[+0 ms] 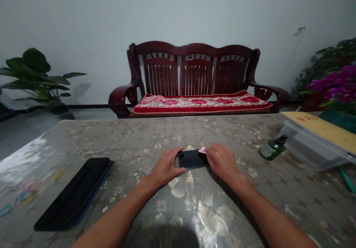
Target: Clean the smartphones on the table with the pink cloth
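Open room is offered by the patterned table (133,138), near and far. At left, it is limited by a dark stack (73,192). Between the left hand (167,163) and the right hand (221,159), equally near, 1 dark phone (191,159) is laid flat, its long axis directed left to right; its left end is held between thumb and fingers. Well to the right, a green bottle (271,150) is placed. At the phone's right end, a pink cloth (203,150) is pinched by the right hand.

Black phone (191,159), apparently plain pink cloth (203,150), grey-brown flower-patterned tablecloth (133,138)
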`<state>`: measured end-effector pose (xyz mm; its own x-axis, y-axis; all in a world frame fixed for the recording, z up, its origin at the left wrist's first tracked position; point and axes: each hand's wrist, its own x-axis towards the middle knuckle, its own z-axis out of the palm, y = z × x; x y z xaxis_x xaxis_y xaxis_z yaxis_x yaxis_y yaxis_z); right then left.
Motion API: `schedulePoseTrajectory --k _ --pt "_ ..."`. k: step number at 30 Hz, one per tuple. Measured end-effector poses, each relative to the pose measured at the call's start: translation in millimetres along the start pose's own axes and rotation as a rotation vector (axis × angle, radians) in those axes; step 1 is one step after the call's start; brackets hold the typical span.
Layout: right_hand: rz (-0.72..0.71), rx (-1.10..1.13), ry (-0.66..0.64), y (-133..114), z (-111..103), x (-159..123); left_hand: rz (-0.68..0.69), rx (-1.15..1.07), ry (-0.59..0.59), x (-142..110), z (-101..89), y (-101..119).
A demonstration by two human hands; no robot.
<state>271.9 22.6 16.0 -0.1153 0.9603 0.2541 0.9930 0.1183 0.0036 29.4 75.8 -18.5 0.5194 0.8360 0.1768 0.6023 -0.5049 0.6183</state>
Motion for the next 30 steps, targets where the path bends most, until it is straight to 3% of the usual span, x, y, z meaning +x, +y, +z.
schedulePoseTrajectory --k 12,21,27,30 --pt "-0.020 0.113 0.043 1 8 -9 0.024 0.026 -0.016 -1 1.5 -1" --pt "0.037 0.004 0.044 7 8 -11 0.040 0.017 -0.004 -2 1.4 -1" --pt "-0.081 0.043 0.040 3 12 -12 0.046 0.017 -0.002 -2 1.1 -1" --pt "-0.044 0.017 0.056 5 12 -12 0.049 0.010 0.006 -2 1.4 -2"
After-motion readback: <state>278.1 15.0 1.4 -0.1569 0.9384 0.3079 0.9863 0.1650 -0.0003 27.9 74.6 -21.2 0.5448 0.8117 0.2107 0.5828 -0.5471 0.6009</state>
